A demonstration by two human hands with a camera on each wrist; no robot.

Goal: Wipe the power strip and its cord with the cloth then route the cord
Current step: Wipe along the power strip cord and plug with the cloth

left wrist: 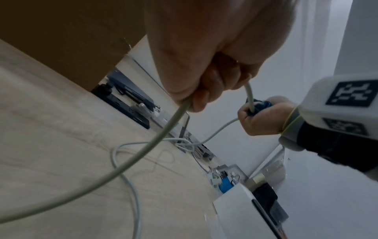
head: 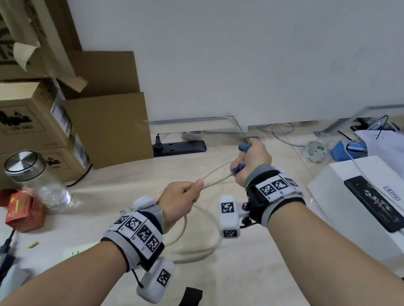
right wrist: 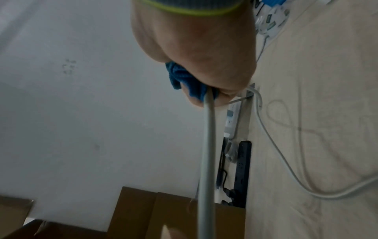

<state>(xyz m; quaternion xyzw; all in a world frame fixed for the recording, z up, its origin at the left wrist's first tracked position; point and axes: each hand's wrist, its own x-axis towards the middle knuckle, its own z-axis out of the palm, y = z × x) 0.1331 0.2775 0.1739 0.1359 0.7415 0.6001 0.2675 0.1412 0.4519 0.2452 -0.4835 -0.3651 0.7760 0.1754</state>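
Blue cloth (head: 241, 158) mostly buried inside right hand (head: 253, 164); only small tufts peeking out above and below the fist. Right hand's fingers clenched around cloth and pale grey round cord (head: 215, 178) together, raised above light wood-grain desk (head: 242, 277). Left hand (head: 181, 197) nearer the body, fingers curled tight, gripping the same cord just short of the right. Between the two fists, cord pulled taut and straight, long axis slanting from near-left up toward far-right. Past the left hand, cord dropping to the desk and lying in a loose loop (head: 197, 244), partly hidden behind both wrists. Beyond the right hand, cord slack, trailing toward the back edge of the desk; its far end lost among a tangle of thin cables in the left wrist view.

Power strip belonging to the cord hard to make out: a white slab edge (head: 77, 252) at the near-left, largely covered by the left forearm, cannot be identified with certainty. Separate black power strip (head: 180, 147) lying along the wall, long axis parallel to it, one end against a brown cardboard box (head: 110, 126).
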